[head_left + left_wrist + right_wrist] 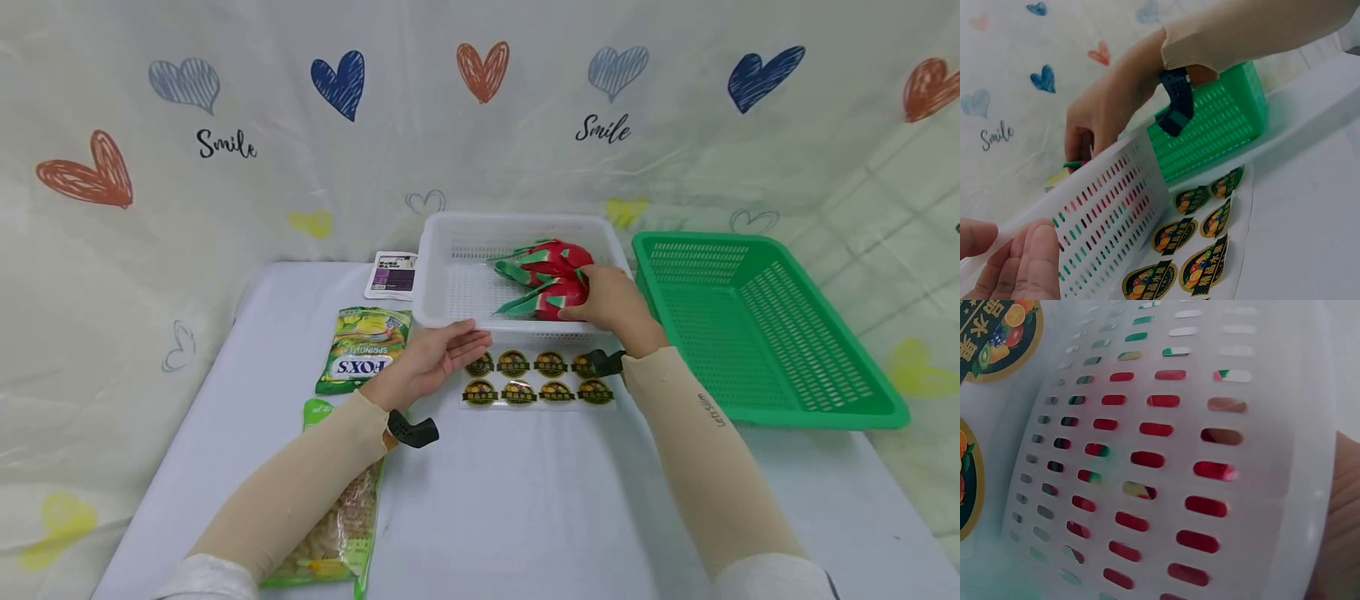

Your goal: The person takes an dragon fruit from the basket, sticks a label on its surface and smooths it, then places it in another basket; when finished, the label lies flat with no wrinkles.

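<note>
Red dragon fruit [561, 300] in the half-curled right grip [613, 302]

A pale, softly wrinkled sheet [420, 158] hangs behind the worktop [510, 508], printed with scribbled orange hearts [483, 73], dark blue hearts [338, 85], light blue hearts [185, 84], yellow hearts [311, 223] and the black word "Smile" [227, 144]. Faint grid lines [911, 204] cross it at right. Smooth white covers the worktop; soft light casts faint shadows.
</note>
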The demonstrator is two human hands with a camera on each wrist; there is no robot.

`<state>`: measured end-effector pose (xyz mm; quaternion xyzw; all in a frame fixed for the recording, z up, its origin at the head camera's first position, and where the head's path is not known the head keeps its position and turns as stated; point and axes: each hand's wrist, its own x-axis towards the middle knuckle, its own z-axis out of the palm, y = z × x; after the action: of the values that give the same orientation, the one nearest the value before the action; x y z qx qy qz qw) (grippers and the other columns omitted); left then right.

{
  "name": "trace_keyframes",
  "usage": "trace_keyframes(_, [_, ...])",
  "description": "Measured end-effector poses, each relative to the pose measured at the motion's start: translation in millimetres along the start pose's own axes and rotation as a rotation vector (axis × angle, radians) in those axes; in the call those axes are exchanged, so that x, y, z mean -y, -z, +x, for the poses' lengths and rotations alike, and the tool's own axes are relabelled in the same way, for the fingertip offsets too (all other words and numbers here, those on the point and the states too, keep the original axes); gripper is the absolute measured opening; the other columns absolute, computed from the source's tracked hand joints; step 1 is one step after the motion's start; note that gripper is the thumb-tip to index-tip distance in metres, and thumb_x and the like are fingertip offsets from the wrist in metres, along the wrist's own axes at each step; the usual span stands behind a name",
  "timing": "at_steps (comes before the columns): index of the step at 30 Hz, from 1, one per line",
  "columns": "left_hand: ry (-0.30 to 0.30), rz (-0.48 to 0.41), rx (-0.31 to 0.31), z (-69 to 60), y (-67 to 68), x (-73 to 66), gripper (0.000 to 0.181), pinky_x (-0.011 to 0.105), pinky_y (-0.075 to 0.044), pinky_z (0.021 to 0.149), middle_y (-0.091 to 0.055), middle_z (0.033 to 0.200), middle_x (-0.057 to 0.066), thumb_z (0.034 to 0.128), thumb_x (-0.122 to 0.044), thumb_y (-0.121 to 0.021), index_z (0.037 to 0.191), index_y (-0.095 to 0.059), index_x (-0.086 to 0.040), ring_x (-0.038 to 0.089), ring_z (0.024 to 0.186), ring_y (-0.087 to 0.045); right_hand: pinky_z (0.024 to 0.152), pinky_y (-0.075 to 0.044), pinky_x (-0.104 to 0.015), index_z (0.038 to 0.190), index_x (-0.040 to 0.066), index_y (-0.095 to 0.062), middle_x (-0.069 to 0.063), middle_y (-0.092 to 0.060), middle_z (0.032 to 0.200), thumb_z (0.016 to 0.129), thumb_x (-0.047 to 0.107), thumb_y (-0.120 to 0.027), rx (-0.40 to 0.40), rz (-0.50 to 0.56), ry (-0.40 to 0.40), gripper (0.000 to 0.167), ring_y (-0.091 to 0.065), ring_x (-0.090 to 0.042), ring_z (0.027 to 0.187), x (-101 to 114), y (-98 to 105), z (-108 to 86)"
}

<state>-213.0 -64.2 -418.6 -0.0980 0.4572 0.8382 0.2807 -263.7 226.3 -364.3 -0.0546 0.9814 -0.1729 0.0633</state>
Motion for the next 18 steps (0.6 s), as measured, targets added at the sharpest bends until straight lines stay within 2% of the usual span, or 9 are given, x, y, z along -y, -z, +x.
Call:
trace_keyframes(5, [-0.002, -0.003, -0.039, -0.3, -2.6, -0.7, 0.018, 0.023, -0.065, 0.084, -0.079, 0.094, 0.006, 0.1089, -0.013, -0.055, 0.120, -0.064, -0.004, 0.014, 0.090, -0.078, 0.092, -0.058, -0.055, 0.142, -0.004, -0.054, -0.023, -0.067, 0.125, 0.085, 0.041, -0.085, -0.025, -0.017, 0.020, 0.078, -0.063, -0.037, 0.109, -0.6, 0.6, -0.6])
trace_keyframes(13, [-0.008, 0.023, -0.051, -0.4, -3.5, -0.6, 0.020, 0.024, -0.066, 0.084, -0.079, 0.092, 0.005, 0.1082, -0.012, -0.056, 0.124, -0.062, -0.002, 0.014, 0.087, -0.078, 0.087, -0.058, -0.053, 0.134, -0.003, -0.059, -0.022, -0.069, 0.116, 0.084, 0.042, -0.087, -0.037, -0.046, 0.031, 0.073, -0.064, -0.035, 0.102, -1.1, 3.0, -2.9])
trace_keyframes(18, [-0.018, 0.024, -0.057, 1.1, -4.1, -0.5, 0.017, 0.025, -0.066, 0.083, -0.080, 0.092, 0.007, 0.1070, -0.011, -0.058, 0.120, -0.063, -0.002, 0.015, 0.088, -0.079, 0.092, -0.058, -0.056, 0.145, -0.004, -0.053, -0.026, -0.068, 0.125, 0.084, 0.044, -0.086, -0.048, -0.050, 0.023, 0.085, -0.064, -0.039, 0.108, -2.7, 9.6, -3.8])
